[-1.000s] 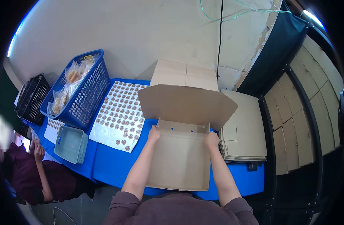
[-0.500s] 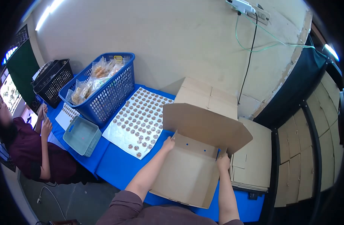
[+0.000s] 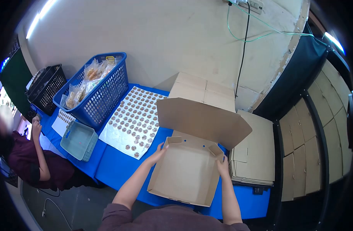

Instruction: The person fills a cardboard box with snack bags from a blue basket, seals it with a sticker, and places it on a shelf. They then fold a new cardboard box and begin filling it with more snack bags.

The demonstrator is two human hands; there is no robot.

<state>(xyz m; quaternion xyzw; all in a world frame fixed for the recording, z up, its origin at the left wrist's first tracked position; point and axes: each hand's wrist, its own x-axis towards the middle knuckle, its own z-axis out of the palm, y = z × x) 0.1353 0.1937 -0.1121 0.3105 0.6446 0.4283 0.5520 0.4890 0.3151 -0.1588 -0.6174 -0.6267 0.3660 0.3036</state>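
A brown cardboard box (image 3: 184,171) lies in front of me on the blue-covered table, its wide lid panel (image 3: 203,121) raised at the far side. My left hand (image 3: 158,153) grips the box's left wall near the far corner. On the opposite side, my right hand (image 3: 222,168) holds the right wall just below its far corner. Two small flaps bend inward at the far corners, the left flap (image 3: 175,140) and the right flap (image 3: 215,149). Two blue spots of tablecloth show through holes near the far fold.
A white sheet (image 3: 134,119) with rows of round brown pieces lies left of the box. Beyond are a blue basket (image 3: 107,96) of filled bags, a grey-green tray (image 3: 79,140) and a black basket (image 3: 49,88). Flat cardboard stacks (image 3: 255,154) stand right. A person (image 3: 41,165) sits left.
Both far corner flaps now angle inward over the box. My hands have shifted from the corners down onto the side walls. The view has moved slightly; the person's hand at left is raised.
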